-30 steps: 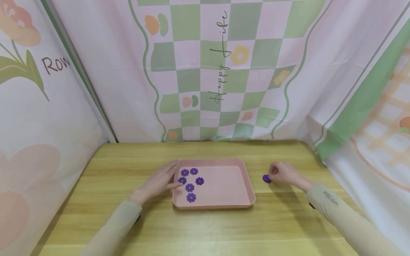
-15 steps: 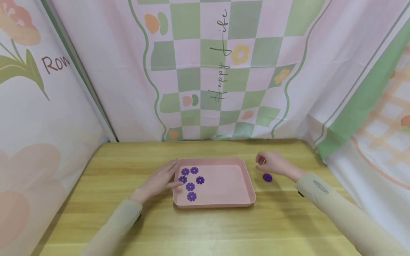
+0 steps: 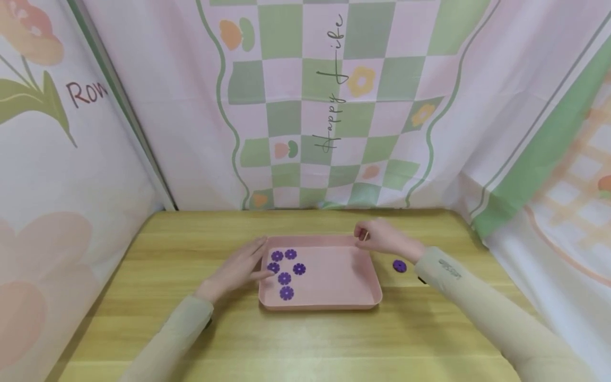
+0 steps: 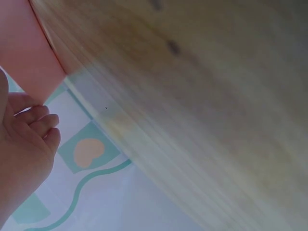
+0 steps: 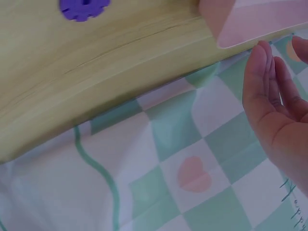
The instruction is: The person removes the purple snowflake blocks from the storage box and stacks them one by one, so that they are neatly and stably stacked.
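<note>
Several purple, notched, flower-shaped discs [image 3: 286,293] lie in the left part of a shallow pink tray [image 3: 341,273]. My left hand [image 3: 238,268] rests on the tray's left rim, fingers extended towards the back corner and thumb reaching inside over one disc. Above the tray's back right corner is my right hand [image 3: 384,237], fingers loosely bent. In the right wrist view the thumb and fingers of that hand [image 5: 274,106] stand apart, with nothing visible between them. One more purple disc [image 3: 399,266] lies on the wood right of the tray, below the right forearm.
The wooden table [image 3: 315,345] ends at the back against a hanging curtain [image 3: 329,106] with green checks. Printed cloth [image 3: 86,201] also hangs along the left side, and another [image 3: 568,159] along the right.
My right hand was at the loose disc a second ago; it has left it on the table and moved left to the tray's back right corner. The left hand has stayed in place.
</note>
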`<state>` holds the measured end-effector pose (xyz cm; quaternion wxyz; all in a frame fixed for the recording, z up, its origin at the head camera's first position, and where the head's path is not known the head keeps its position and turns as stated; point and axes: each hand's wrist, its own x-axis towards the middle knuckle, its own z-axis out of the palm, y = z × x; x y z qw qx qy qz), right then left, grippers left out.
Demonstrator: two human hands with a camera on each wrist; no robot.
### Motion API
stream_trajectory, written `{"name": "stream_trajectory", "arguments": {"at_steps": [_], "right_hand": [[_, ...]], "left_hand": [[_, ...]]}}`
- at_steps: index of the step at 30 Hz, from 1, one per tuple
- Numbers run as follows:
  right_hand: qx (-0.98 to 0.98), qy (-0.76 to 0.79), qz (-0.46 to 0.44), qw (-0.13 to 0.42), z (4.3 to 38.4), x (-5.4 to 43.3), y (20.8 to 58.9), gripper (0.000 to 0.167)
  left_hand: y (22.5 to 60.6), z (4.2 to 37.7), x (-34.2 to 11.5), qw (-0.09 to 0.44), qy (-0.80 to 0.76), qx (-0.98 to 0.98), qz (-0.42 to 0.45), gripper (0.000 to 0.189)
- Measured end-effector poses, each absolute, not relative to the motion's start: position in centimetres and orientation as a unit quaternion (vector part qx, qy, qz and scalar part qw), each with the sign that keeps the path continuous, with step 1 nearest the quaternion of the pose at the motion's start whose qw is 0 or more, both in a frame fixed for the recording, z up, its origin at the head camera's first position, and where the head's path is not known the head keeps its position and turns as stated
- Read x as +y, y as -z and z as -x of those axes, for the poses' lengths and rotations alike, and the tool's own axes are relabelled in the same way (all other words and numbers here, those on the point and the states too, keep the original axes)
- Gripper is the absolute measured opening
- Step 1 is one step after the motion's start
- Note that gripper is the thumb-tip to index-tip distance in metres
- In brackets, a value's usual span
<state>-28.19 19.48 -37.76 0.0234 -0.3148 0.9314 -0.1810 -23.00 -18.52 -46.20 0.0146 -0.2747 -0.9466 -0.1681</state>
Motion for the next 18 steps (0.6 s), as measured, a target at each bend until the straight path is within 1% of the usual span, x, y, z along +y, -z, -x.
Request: {"name": "stream_trajectory", "arguments": {"at_steps": [9, 18], "right_hand": [[0.92, 0.188, 0.341, 0.042, 28.5, 16.5, 38.0, 0.019], [0.92, 0.171, 0.345, 0.067, 28.5, 13.9, 38.2, 0.02]], "left_hand": [[46.4, 23.0, -18.5, 0.021, 0.168, -0.945, 0.28, 0.091], [46.5, 23.2, -18.6, 0.021, 0.165, -0.945, 0.281, 0.091]]}}
